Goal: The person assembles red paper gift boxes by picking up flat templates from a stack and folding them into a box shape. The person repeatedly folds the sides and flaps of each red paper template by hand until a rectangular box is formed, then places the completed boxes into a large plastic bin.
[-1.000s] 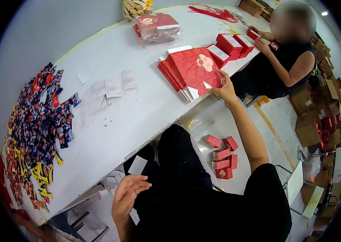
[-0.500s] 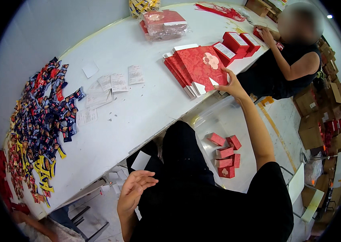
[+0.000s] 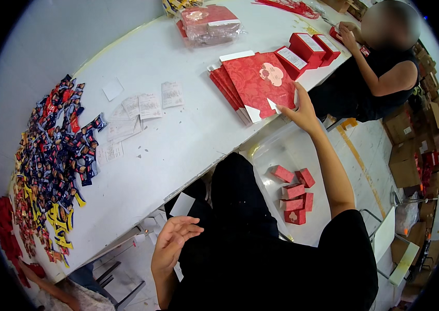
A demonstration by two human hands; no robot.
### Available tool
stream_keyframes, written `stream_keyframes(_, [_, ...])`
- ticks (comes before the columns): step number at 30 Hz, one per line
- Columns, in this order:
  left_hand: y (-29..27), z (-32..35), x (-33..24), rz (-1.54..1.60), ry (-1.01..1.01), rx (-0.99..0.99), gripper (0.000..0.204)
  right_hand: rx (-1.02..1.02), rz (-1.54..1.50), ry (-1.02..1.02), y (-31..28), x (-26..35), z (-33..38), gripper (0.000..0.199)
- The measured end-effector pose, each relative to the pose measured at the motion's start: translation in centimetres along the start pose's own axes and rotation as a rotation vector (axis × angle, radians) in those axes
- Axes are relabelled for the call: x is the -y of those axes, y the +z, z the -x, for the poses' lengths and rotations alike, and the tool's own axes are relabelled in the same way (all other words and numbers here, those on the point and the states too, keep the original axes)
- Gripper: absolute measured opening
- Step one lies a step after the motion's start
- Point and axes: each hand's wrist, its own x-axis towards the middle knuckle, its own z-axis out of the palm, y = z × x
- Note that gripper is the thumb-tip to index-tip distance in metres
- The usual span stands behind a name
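My right hand (image 3: 301,111) reaches out to a stack of flat red box blanks (image 3: 258,83) on the white table (image 3: 188,140) and pinches the near edge of the top blank with thumb and fingers. My left hand (image 3: 172,243) hovers open in front of my lap, below the table edge, holding nothing. A small white card (image 3: 182,204) lies on my dark lap just above that hand.
A heap of small wrapped sweets (image 3: 53,160) covers the table's left end. White paper slips (image 3: 136,111) lie mid-table. Folded red boxes (image 3: 307,49) and a wrapped red pack (image 3: 210,23) lie farther off. Another person (image 3: 380,78) sits at the right. Red boxes (image 3: 294,194) sit in a clear bin below.
My right hand stays on the red blanks' near edge. My left hand has stayed open near my lap with little movement. The view has shifted slightly.
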Motion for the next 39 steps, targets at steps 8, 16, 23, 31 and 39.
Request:
stream_keyframes(8, [0.3, 0.0, -0.1, -0.036, -0.01, -0.039, 0.038, 0.288, 0.266, -0.009, -1.0, 1.6, -0.5, 0.071])
stream_keyframes(16, [0.1, 1.2, 0.2, -0.143, 0.052, -0.059, 0.039, 0.403, 0.399, -0.169, -2.5, 3.1, -0.9, 0.06])
stream_keyframes(23, [3.3, -6.1, -0.1, -0.374, 0.212, -0.119, 0.041, -0.007, 0.101, -0.36, -3.7, 0.9, 0.3, 0.052])
stream_keyframes(31, [14.4, -18.5, 0.2, -0.093, 0.551, -0.164, 0.083, -0.401, 0.206, -0.386, -3.6, 6.2, 7.3, 0.068])
stream_keyframes(39, [13.0, -27.3, 1.8, -0.424, 0.506, -0.491, 0.057, -0.355, -0.027, -0.302, 1.0, 5.2, 3.0, 0.058])
